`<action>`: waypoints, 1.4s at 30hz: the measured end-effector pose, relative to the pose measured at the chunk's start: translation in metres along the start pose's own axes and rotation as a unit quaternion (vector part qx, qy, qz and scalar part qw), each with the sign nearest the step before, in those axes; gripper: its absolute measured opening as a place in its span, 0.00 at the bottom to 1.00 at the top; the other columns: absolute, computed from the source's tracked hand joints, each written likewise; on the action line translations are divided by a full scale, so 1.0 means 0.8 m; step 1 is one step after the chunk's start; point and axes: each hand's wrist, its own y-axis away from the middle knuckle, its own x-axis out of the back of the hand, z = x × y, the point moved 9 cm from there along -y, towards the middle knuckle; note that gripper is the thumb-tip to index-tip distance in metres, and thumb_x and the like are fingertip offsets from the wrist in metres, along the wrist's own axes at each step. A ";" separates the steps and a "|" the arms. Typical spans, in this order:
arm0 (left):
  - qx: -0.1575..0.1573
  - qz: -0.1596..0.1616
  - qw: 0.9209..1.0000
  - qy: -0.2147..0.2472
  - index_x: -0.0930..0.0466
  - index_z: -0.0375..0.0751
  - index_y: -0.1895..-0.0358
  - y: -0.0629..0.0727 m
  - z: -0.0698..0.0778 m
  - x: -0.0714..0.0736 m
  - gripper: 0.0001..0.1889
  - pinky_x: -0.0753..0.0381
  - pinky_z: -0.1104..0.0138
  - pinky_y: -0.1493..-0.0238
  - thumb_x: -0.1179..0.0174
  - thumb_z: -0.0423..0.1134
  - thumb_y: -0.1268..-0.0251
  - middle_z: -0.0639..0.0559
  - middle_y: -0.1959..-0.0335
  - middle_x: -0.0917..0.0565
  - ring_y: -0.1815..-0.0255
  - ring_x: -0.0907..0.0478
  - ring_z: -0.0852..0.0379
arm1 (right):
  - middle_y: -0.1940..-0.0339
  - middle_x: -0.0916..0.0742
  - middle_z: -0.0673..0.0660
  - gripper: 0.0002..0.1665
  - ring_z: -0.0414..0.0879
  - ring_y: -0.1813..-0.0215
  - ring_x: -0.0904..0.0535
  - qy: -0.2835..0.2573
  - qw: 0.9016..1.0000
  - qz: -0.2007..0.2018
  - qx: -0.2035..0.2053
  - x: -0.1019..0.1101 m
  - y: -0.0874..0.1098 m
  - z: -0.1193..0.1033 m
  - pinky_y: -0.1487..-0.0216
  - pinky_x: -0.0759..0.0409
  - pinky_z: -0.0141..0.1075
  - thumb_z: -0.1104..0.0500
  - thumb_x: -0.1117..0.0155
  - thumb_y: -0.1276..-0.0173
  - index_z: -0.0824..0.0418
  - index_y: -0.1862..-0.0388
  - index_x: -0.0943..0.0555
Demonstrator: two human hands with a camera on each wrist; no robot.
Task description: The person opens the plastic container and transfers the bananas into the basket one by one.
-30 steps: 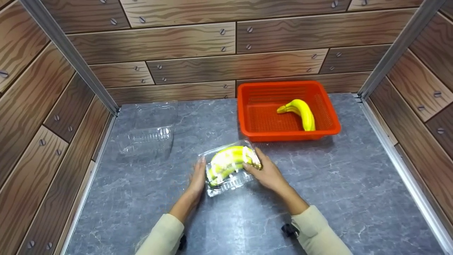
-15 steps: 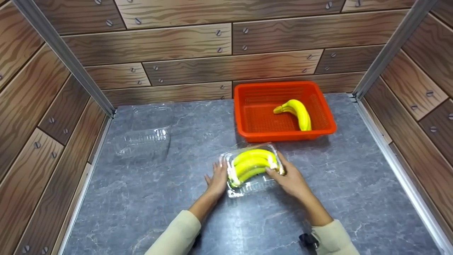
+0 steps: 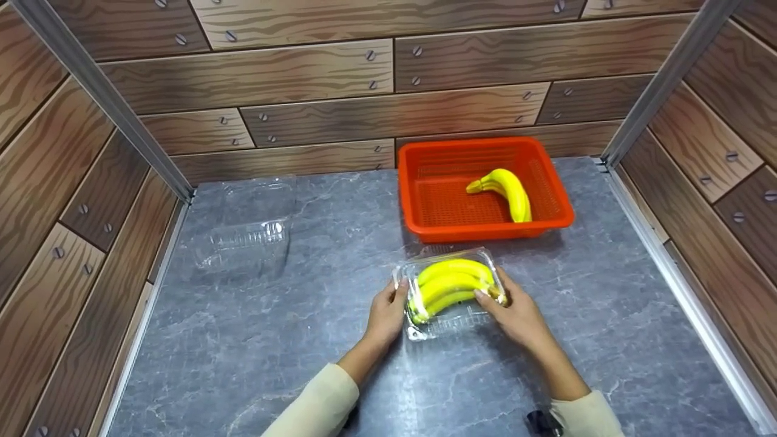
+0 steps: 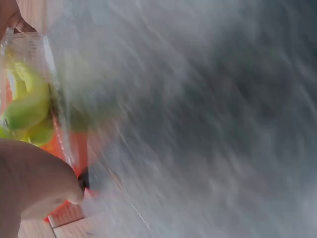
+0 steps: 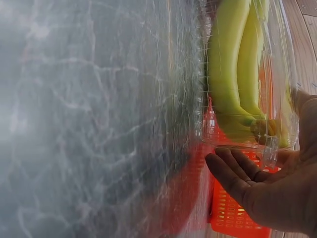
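Sleeves (image 3: 315, 402): pale, at your forearms, well apart from the red basket (image 3: 485, 232) on its near side.
Black object (image 3: 542, 423): beside your right sleeve, in front of the red basket; only part of it shows.
Left hand (image 3: 385, 318): in front of the red basket's left part, your fingers and thumb gripping one end of the clear box (image 3: 455, 325).
Right hand (image 3: 517, 312): in front of the red basket, your thumb over the top of the clear box and your fingers round its other end.
Clear box: near the red basket's front rim, on your side of it, slightly slanted; you cannot tell whether its base touches the tabletop (image 3: 255, 358).
Boxed bananas (image 3: 452, 285): a yellow bunch inside the clear box, tips toward your left hand, stems toward your right.
Tabletop: grey and marbled, reaching under the red basket.
Second clear container (image 3: 273, 232): well apart to the left of the red basket, open.
Loose bananas (image 3: 513, 194): another bunch, in the right part of the red basket.
Wall (image 3: 303, 76): plank-patterned, behind the red basket.
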 end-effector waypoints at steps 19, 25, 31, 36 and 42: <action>-0.003 -0.245 0.967 0.067 0.77 0.51 0.11 0.028 -0.010 -0.025 0.76 0.54 0.44 0.10 0.16 0.45 0.47 0.39 0.09 0.55 0.09 0.53 0.40 | 0.17 0.30 0.73 0.52 0.70 0.17 0.33 0.008 1.000 0.008 -0.003 0.000 0.008 0.004 0.17 0.34 0.65 0.38 0.36 0.22 0.63 0.12 0.43; 0.011 -0.269 0.962 0.045 0.81 0.59 0.12 0.026 -0.012 -0.021 0.81 0.63 0.44 0.09 0.14 0.40 0.51 0.41 0.08 0.65 0.08 0.63 0.41 | 0.15 0.34 0.73 0.54 0.71 0.15 0.37 0.016 1.000 0.003 -0.003 -0.001 0.009 0.000 0.15 0.38 0.65 0.37 0.37 0.22 0.64 0.12 0.46; 0.027 -0.288 0.957 0.014 0.83 0.60 0.13 0.030 -0.018 -0.020 0.82 0.64 0.44 0.09 0.14 0.42 0.52 0.40 0.09 0.67 0.08 0.65 0.38 | 0.15 0.33 0.72 0.54 0.71 0.15 0.37 0.013 1.000 0.006 -0.008 0.000 0.014 0.002 0.16 0.37 0.66 0.36 0.37 0.23 0.63 0.12 0.45; 0.014 -0.293 0.956 -0.018 0.86 0.58 0.14 0.033 -0.019 -0.023 0.83 0.63 0.43 0.10 0.14 0.45 0.51 0.39 0.10 0.71 0.08 0.66 0.37 | 0.17 0.30 0.71 0.53 0.71 0.17 0.34 0.020 0.999 0.027 -0.001 0.004 0.017 0.002 0.17 0.35 0.66 0.37 0.36 0.23 0.62 0.12 0.42; -0.005 -0.291 0.957 -0.015 0.85 0.58 0.14 0.034 -0.015 -0.027 0.80 0.61 0.43 0.09 0.16 0.43 0.48 0.39 0.09 0.68 0.08 0.64 0.38 | 0.18 0.29 0.73 0.53 0.72 0.19 0.32 0.033 0.999 0.036 -0.011 0.009 0.022 0.004 0.21 0.32 0.69 0.35 0.36 0.23 0.61 0.12 0.42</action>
